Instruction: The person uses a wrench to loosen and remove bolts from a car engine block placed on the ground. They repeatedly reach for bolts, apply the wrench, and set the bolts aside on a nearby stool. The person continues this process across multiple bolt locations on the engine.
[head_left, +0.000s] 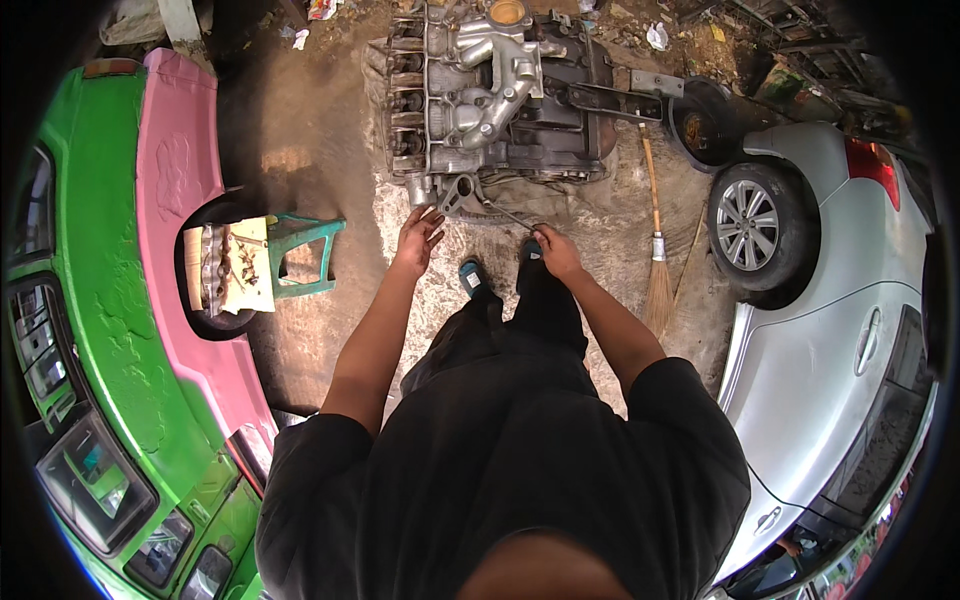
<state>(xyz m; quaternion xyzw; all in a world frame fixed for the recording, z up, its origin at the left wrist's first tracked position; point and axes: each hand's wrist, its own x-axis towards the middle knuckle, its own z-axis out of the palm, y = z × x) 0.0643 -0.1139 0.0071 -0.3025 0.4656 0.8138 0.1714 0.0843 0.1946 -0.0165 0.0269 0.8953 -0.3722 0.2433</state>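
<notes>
Engine (pixel 505 110) between van (pixel 110 270) and car (pixel 810 330); stool (pixel 300 237) to left, broom (pixel 658 285) to right.

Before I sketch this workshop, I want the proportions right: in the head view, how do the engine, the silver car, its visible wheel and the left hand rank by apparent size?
Largest to smallest, as they look:
1. Silver car
2. Engine
3. Visible wheel
4. Left hand

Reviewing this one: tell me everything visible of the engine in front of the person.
The engine is bulky and looks metallic and grimy: repeated dark parts line its left side, branching silver pipework crosses its middle, and a dark grey casing forms much of its right. It rests low, just beyond the person's feet. The left hand is at its near-left corner, contact unclear; the right hand holds a thin rod extending toward its near edge.
</notes>
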